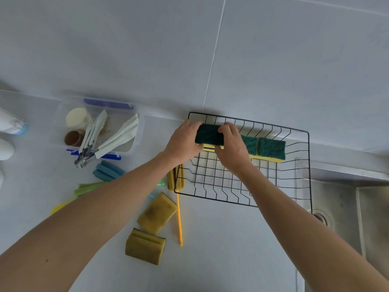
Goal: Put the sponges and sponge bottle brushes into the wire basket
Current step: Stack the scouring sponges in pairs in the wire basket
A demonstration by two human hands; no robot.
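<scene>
1. We are holding a green-topped sponge [209, 134] between both hands at the far left corner of the wire basket [303, 186], above its floor; a yellow layer is showing under the sponge's near edge.
2. Our left hand [182, 142] is curling around the sponge's left end, with fingers wrapping over the far edge.
3. Our right hand [231, 148] is clasping the sponge's right end, fingers lying over the green top.
4. Two more green-and-yellow sponges [271, 148] are lying side by side along the basket's far wall, just right of our right hand.
5. The basket is sitting on the grey bench [221, 249], against the back wall and beside a steel sink [341, 199].
6. Two worn yellow sponges [156, 211] are lying on the bench near the basket's front left corner.
7. A yellow bottle brush [179, 220] is lying beside them, its head touching the basket's left edge.
8. A blue brush head [108, 170] and a green one [88, 187] are lying further left, partly under our left forearm.
9. A clear plastic box [139, 127] holding white tongs is standing to the left.
</scene>
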